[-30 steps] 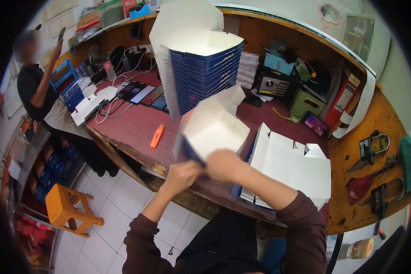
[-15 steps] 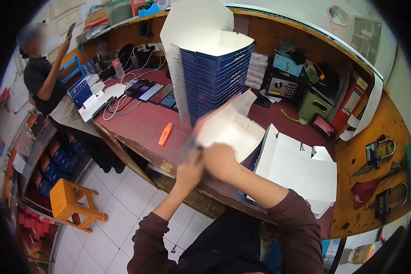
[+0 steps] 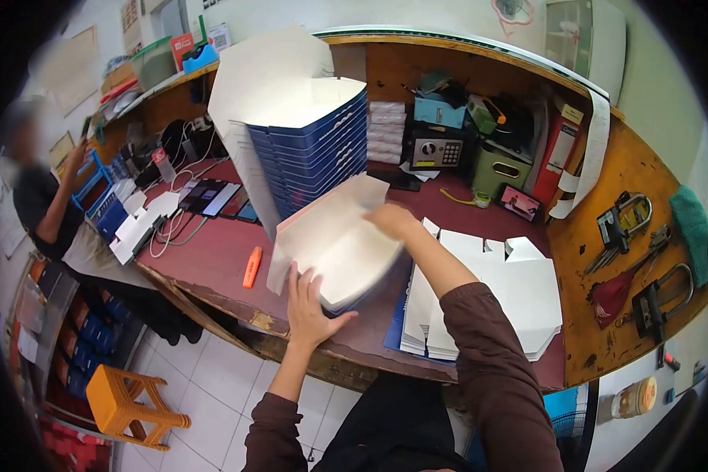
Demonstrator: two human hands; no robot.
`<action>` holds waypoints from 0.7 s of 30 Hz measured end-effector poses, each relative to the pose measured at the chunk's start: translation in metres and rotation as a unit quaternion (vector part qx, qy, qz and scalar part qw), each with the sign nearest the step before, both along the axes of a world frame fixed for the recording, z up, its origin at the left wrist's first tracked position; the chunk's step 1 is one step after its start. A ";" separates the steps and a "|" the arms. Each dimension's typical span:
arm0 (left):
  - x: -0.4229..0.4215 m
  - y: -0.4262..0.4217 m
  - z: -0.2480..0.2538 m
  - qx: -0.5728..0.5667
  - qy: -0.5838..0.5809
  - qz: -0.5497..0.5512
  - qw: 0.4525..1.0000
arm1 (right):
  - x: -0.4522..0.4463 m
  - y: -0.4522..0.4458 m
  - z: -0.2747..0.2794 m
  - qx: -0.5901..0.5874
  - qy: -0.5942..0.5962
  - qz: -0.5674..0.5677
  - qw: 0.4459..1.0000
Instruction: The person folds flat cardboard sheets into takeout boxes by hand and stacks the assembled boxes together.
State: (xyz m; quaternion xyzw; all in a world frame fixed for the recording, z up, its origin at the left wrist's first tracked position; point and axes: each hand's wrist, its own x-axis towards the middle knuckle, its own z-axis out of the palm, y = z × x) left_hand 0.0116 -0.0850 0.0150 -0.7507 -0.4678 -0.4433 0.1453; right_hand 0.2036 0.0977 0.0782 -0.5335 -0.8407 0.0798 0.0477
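Observation:
A cardboard box [image 3: 346,252], white inside with a blue outer side and a raised lid flap, stands part-folded before me, slightly blurred. My left hand [image 3: 311,311] rests against its near left corner, fingers spread and thumb apart. At the far right wall, my right hand [image 3: 393,222] is closed over the box's edge; its fingertips are blurred. Behind is a tall stack of nested blue boxes [image 3: 311,157] with white insides and upright lids. To the right lies a pile of flat white box blanks [image 3: 488,291].
An orange marker [image 3: 252,267] lies left of the box. Several phones [image 3: 212,197] and cables are further back. A small safe [image 3: 436,152], a green bin [image 3: 499,175] and a propped phone [image 3: 521,201] stand at the rear. Another person [image 3: 47,197] stands left, near an orange stool [image 3: 130,401].
My hands have come apart from the box's near left corner: the right moved to the far right wall, the left opened. The box is turned, and the view has shifted right.

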 end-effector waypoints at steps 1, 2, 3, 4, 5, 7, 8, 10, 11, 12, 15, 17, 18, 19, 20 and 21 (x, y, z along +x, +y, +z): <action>-0.002 0.006 -0.005 -0.009 -0.008 -0.001 1.000 | 0.003 0.006 -0.003 0.001 0.003 -0.002 1.000; 0.000 0.005 -0.001 0.002 -0.020 -0.004 1.000 | 0.005 0.004 0.000 -0.018 -0.022 -0.004 1.000; 0.000 0.006 -0.004 -0.001 -0.016 -0.007 1.000 | 0.006 0.000 0.003 -0.039 -0.046 -0.005 0.998; 0.000 0.008 -0.008 0.002 -0.028 -0.003 1.000 | 0.004 -0.004 0.001 -0.042 -0.041 -0.008 0.998; 0.001 0.008 -0.008 0.007 -0.042 0.001 0.999 | 0.004 -0.003 -0.003 -0.041 -0.035 -0.023 0.998; 0.002 0.009 -0.008 0.012 -0.045 -0.004 0.999 | 0.004 0.000 -0.006 -0.036 -0.028 -0.038 0.998; 0.002 0.007 -0.008 0.015 -0.050 -0.005 0.999 | 0.004 -0.003 -0.003 -0.028 -0.027 -0.036 0.999; 0.000 0.008 -0.017 0.010 -0.050 -0.011 0.999 | 0.003 -0.013 0.001 -0.021 -0.023 -0.037 0.999; 0.000 0.007 -0.017 0.007 -0.053 -0.015 0.998 | 0.003 -0.017 0.001 -0.003 -0.004 -0.052 0.999; 0.000 0.007 -0.017 0.008 -0.051 -0.020 0.998 | 0.005 -0.021 0.001 0.017 0.016 -0.069 0.997; 0.009 -0.004 -0.005 -0.012 -0.080 -0.043 0.996 | 0.023 -0.035 -0.009 0.161 0.176 -0.054 0.970; 0.032 -0.024 0.016 0.008 -0.120 0.063 0.991 | 0.046 -0.065 0.000 0.187 0.265 -0.056 0.944; 0.043 -0.031 0.018 0.030 -0.131 0.070 0.988 | 0.058 -0.086 0.009 0.211 0.353 -0.053 0.910; 0.058 -0.036 0.026 0.028 -0.138 0.060 0.988 | 0.069 -0.104 0.015 0.214 0.345 -0.061 0.912; 0.076 -0.042 0.035 -0.019 -0.080 -0.010 0.997 | 0.080 -0.122 0.018 0.212 0.425 -0.051 0.879; 0.094 -0.044 0.040 -0.064 -0.022 -0.080 0.994 | 0.089 -0.142 0.021 0.208 0.501 -0.038 0.839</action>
